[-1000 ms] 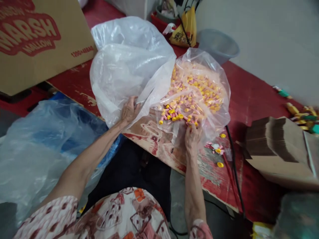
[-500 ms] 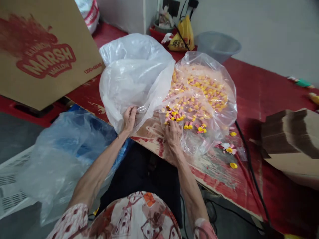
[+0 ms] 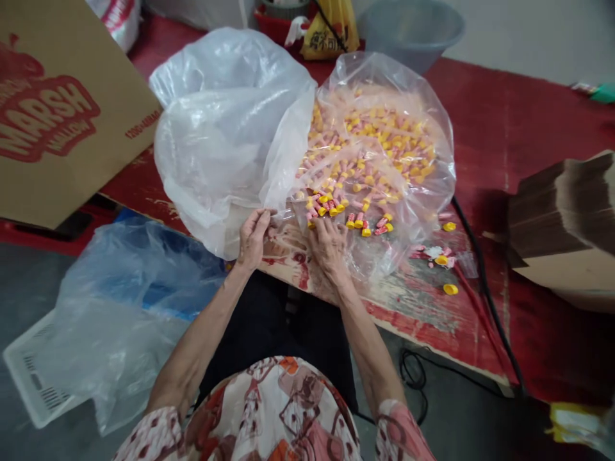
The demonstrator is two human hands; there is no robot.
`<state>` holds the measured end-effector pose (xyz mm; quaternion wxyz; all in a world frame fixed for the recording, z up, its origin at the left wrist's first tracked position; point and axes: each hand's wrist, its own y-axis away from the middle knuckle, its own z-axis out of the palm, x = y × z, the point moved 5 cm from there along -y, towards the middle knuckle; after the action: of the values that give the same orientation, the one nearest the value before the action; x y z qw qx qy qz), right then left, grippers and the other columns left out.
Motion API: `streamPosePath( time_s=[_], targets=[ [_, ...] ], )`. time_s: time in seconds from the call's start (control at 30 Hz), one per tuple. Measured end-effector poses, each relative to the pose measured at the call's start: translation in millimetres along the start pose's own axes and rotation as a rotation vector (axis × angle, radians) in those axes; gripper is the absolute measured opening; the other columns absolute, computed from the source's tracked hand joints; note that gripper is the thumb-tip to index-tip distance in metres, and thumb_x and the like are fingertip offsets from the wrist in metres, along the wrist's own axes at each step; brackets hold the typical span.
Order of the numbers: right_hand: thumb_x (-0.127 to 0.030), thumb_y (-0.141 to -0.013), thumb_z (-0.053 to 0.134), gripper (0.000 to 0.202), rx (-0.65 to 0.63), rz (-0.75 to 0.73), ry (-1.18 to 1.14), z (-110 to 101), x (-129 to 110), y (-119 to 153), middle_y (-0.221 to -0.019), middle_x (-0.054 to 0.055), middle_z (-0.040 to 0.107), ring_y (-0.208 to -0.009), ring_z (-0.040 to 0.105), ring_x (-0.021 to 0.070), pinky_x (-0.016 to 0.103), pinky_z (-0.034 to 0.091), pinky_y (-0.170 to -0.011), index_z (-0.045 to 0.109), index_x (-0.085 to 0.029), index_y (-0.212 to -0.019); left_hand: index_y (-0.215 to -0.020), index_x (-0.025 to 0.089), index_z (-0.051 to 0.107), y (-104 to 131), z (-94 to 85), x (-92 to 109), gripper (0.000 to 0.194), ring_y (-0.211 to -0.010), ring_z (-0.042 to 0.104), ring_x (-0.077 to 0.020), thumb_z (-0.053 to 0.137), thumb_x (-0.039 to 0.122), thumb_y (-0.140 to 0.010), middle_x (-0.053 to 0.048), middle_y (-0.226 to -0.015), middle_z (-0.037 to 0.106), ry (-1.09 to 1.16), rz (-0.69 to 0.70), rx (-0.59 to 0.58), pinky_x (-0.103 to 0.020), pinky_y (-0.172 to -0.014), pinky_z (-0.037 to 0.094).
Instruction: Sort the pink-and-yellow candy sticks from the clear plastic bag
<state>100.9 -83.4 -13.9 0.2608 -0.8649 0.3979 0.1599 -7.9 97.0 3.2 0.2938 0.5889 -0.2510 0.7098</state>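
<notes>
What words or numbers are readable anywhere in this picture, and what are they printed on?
"MARSH" in large white letters on a red splash: brown cardboard box at the left.
"MALLOW" beneath it on the same box: partly legible, blurred.
Small red code on the box beginning "120": the rest is too blurred to read.
Dark characters on the yellow plastic bag at the top: too blurred to read.
Red print on the white sack at the top left: unreadable.

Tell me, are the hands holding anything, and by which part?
The left hand pinches the lower edge of the empty clear plastic bag. The right hand rests on the small pink-and-yellow pieces at the second bag's mouth; whether it grips any cannot be told.
</notes>
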Motion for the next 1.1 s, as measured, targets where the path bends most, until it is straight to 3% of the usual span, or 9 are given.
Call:
streamPosePath(
  time_s=[0.07, 0.27, 0.47, 0.6, 0.7, 0.8, 0.9, 1.0, 1.1],
  targets=[
    [-0.016, -0.110, 0.051, 0.025, -0.036, 0.023, -0.014, 4.6, 0.6, -3.0, -0.115, 0.010, 0.080, -0.108, 0.067, 0.0252, 0.040, 0.038, -0.104, 0.074, -0.022, -0.118, -0.101, 0.021, 0.074, 0.7, -0.5, -6.6, 0.048, -0.056, 0.051, -0.0082, 0.085, 0.066, -0.088, 0.001, -0.077, 0.067, -0.020, -0.015, 0.006, -0.020, -0.051, 0.041],
    [-0.017, -0.107, 0.053, 0.021, 0.107, 0.184, -0.122, -11.4, 31.7, 0.2, -0.113, 0.009, 0.081, -0.097, 0.068, 0.0224, 0.039, 0.040, -0.100, 0.073, -0.021, -0.112, -0.101, 0.021, 0.074, 3.0, -8.0, -20.7, 0.047, -0.054, 0.049, -0.0076, 0.085, 0.065, -0.088, 0.002, -0.074, 0.064, -0.104, -0.075, -0.015, -0.019, -0.048, 0.037],
    [-0.019, -0.098, 0.059, 0.016, 0.052, 0.201, -0.311, -21.1, 36.6, -1.0, -0.103, 0.006, 0.081, -0.092, 0.069, 0.0226, 0.040, 0.045, -0.103, 0.074, -0.022, -0.104, -0.100, 0.020, 0.074, 1.7, 2.8, -21.0, 0.054, -0.053, 0.049, -0.0075, 0.086, 0.070, -0.083, 0.004, -0.068, 0.062, -0.120, -0.096, -0.028, -0.017, -0.047, 0.039],
    [-0.032, -0.096, 0.062, 0.019, -0.065, 0.215, -0.697, -24.2, 29.4, -0.2, -0.095, 0.001, 0.077, -0.083, 0.066, 0.0190, 0.032, 0.051, -0.085, 0.076, -0.022, -0.104, -0.102, 0.020, 0.076, 7.3, 16.3, -20.2, 0.057, -0.051, 0.046, -0.0079, 0.087, 0.073, -0.082, 0.005, -0.066, 0.059, -0.135, -0.145, -0.131, -0.018, -0.045, 0.035],
    [-0.035, -0.093, 0.065, 0.018, -0.175, 0.201, -0.805, -23.0, 20.6, 1.3, -0.087, -0.002, 0.073, -0.079, 0.064, 0.0175, 0.028, 0.048, -0.077, 0.076, -0.022, -0.100, -0.106, 0.020, 0.078, 11.6, 22.7, -15.4, 0.055, -0.049, 0.045, -0.0093, 0.082, 0.072, -0.089, 0.005, -0.064, 0.057, -0.193, -0.145, -0.216, -0.020, -0.044, 0.032],
    [-0.029, -0.091, 0.065, 0.016, -0.184, 0.160, -0.752, -22.6, 15.8, -0.2, -0.084, -0.002, 0.071, -0.074, 0.061, 0.0163, 0.028, 0.046, -0.076, 0.076, -0.021, -0.100, -0.106, 0.020, 0.078, 11.0, 25.6, -1.8, 0.046, -0.058, 0.054, -0.0118, 0.074, 0.065, -0.097, 0.002, -0.071, 0.063, -0.352, -0.015, -0.249, -0.022, -0.052, 0.042],
    [-0.021, -0.087, 0.066, 0.017, -0.112, 0.101, -0.644, -24.5, 17.9, -2.9, -0.092, 0.000, 0.074, -0.073, 0.059, 0.0150, 0.030, 0.047, -0.082, 0.076, -0.020, -0.101, -0.107, 0.020, 0.078, 11.3, 33.9, 15.2, 0.032, -0.078, 0.067, -0.0151, 0.068, 0.051, -0.105, -0.003, -0.091, 0.075, -0.607, 0.241, -0.312, -0.025, -0.073, 0.055],
    [-0.018, -0.093, 0.060, 0.018, 0.045, 0.152, -0.594, -28.9, 33.1, -2.7, -0.098, 0.001, 0.075, -0.076, 0.059, 0.0147, 0.031, 0.050, -0.085, 0.074, -0.020, -0.103, -0.109, 0.019, 0.075, 16.6, 48.1, 22.4, 0.023, -0.090, 0.071, -0.0180, 0.065, 0.040, -0.110, -0.007, -0.103, 0.077, -0.858, 0.477, -0.407, -0.029, -0.084, 0.056],
    [-0.023, -0.105, 0.052, 0.021, 0.284, 0.335, -0.562, -33.7, 59.2, 2.9, -0.100, 0.002, 0.074, -0.081, 0.061, 0.0147, 0.029, 0.053, -0.084, 0.072, -0.020, -0.108, -0.108, 0.020, 0.072, 18.6, 63.7, 16.4, 0.017, -0.099, 0.072, -0.0216, 0.062, 0.033, -0.113, -0.008, -0.105, 0.075, -1.062, 0.582, -0.514, -0.032, -0.090, 0.056]
  ],
)
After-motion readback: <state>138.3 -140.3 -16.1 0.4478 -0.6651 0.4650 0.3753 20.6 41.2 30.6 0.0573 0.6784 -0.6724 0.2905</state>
